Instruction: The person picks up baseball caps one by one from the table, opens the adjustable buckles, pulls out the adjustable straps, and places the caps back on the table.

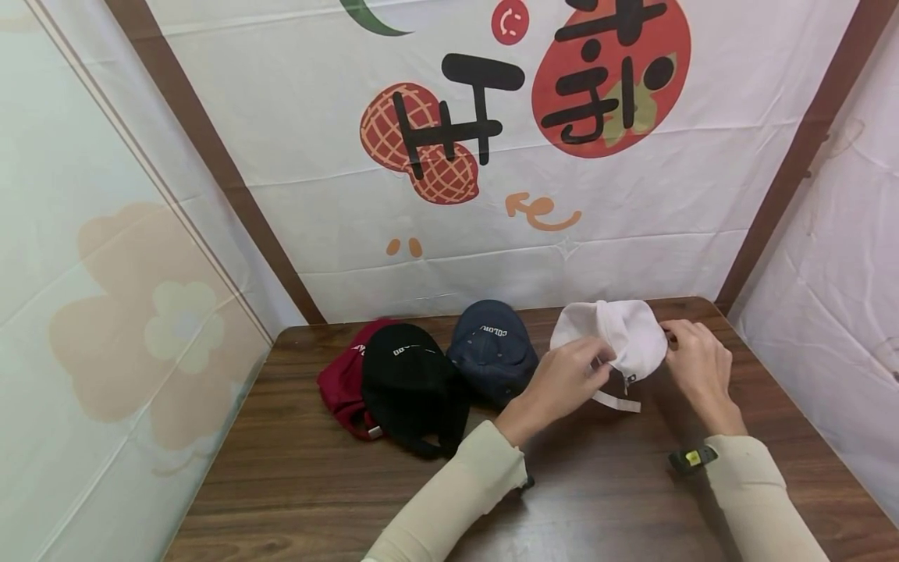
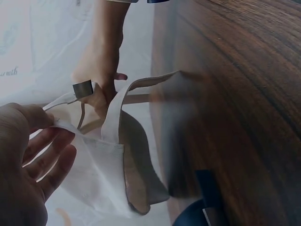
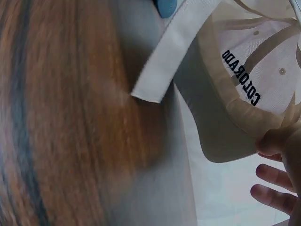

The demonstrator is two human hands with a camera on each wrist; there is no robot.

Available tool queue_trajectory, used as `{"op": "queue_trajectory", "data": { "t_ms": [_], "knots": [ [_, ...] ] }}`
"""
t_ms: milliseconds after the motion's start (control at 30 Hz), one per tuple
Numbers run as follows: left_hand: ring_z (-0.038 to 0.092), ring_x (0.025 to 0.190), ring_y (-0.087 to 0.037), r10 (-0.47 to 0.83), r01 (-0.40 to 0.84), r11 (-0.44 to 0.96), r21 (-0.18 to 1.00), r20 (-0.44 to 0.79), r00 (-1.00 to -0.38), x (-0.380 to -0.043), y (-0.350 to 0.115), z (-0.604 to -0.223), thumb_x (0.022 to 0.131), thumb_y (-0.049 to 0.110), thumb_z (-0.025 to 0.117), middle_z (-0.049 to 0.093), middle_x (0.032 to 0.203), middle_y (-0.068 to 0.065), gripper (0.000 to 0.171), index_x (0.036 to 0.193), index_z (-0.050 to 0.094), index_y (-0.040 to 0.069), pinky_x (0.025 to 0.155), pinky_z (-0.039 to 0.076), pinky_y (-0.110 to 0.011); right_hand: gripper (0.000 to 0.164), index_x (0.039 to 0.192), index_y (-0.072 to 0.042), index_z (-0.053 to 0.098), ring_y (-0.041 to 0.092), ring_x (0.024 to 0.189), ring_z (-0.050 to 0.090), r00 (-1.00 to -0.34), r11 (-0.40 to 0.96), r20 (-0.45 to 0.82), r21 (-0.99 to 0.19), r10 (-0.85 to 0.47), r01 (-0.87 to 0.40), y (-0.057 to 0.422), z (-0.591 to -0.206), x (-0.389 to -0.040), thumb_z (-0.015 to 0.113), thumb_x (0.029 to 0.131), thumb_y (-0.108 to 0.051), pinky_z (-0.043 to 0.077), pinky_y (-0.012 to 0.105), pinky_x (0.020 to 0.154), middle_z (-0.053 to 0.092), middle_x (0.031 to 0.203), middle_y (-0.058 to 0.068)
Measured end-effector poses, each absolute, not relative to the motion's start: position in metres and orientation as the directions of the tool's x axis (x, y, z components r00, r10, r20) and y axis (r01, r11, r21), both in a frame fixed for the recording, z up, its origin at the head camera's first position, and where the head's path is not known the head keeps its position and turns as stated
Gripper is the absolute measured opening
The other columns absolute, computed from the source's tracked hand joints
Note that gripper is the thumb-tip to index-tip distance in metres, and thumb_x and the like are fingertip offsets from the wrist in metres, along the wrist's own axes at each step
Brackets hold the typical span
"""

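White cap (image 1: 644, 334), rim between pinched fingers (image 2: 36, 117), left hand (image 1: 567, 376) opposite right hand (image 1: 701, 367)

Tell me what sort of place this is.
Probably a makeshift booth for tabletop work: creased printed cloth hangs behind a wood-grain table, with a black cap lying on it and a white cap being handled.

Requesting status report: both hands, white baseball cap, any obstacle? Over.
Left hand, right hand: both pinching white baseball cap. Strap end loose. Nothing visibly blocking; navy baseball cap at left.
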State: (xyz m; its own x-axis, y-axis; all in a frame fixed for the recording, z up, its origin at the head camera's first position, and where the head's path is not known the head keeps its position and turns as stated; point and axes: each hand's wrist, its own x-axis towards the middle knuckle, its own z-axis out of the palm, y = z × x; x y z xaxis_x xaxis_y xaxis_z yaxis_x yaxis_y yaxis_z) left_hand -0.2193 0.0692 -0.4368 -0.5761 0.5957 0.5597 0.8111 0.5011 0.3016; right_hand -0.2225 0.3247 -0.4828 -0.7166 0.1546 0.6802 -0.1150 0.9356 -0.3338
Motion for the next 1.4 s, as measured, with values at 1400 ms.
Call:
{"op": "queue_trajectory", "data": {
  "t_ms": [1400],
  "knots": [
    [0.065, 0.090, 0.002, 0.704, 0.756, 0.597, 0.269, 0.276, -0.654, -0.226, 0.101, -0.494, 0.099, 0.021, 0.074, 0.073, 0.104, 0.014, 0.012, 0.110, 0.072, 0.024, 0.077, 0.049, -0.013, 0.012, 0.108, -0.013, 0.078, 0.049, 0.096, 0.071, -0.943, 0.923, 0.301, -0.385, 0.145, 0.020, 0.356, -0.510, -0.231, 0.071, 0.099, -0.012, 0.049, 0.063, 0.068, 0.075, 0.119, 0.019]
  ]
}}
